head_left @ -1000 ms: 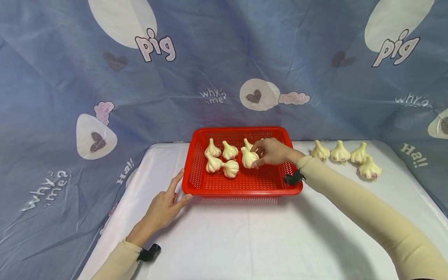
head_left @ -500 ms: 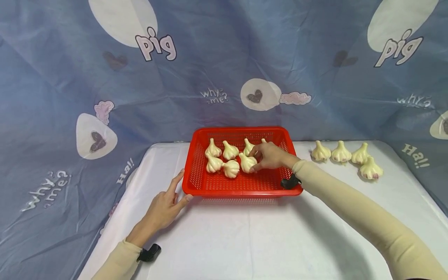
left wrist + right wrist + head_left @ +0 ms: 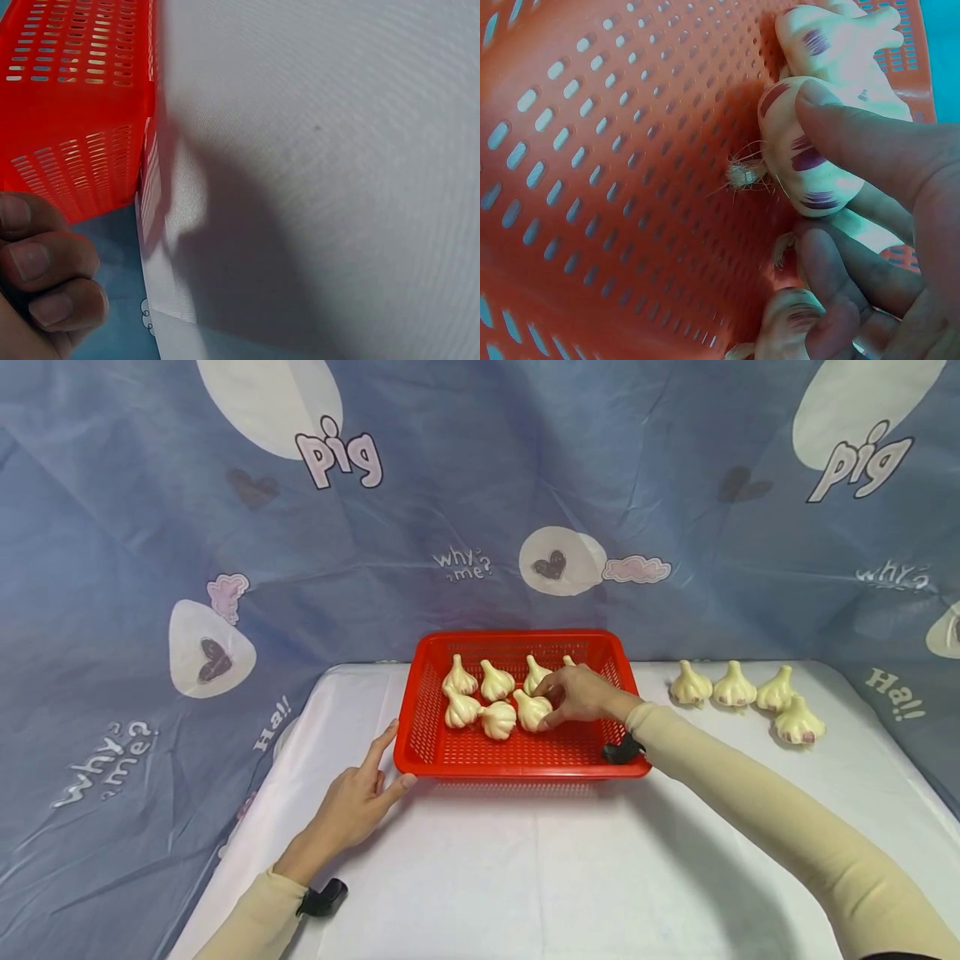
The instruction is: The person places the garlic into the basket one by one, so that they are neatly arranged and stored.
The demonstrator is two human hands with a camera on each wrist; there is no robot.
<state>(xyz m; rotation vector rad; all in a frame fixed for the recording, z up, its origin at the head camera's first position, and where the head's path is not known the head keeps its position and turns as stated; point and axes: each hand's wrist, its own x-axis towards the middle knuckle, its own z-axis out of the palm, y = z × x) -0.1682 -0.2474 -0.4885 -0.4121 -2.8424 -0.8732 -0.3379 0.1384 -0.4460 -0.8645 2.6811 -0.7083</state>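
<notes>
A red plastic basket [image 3: 517, 771] with perforated walls stands on the white-covered table, with several garlic bulbs [image 3: 497, 721] inside. My right hand [image 3: 579, 695] reaches into it and holds a garlic bulb [image 3: 532, 711] between thumb and fingers, at the right end of the front row. In the right wrist view the thumb presses on that purple-streaked bulb [image 3: 799, 154], its roots just above or on the basket floor. At the basket's front left corner, my left hand [image 3: 351, 806] touches the rim with extended index finger and thumb. Its other fingers [image 3: 52, 262] are bent beside the basket wall.
Several more garlic bulbs [image 3: 733, 685] stand on the table right of the basket, one a little in front of the others. A blue printed cloth [image 3: 420, 510] hangs behind the white tabletop [image 3: 480, 868].
Over the last second my right hand has moved slightly toward the front with its bulb, setting it beside the front-row bulbs. In the last half second little has moved. The left hand stays put.
</notes>
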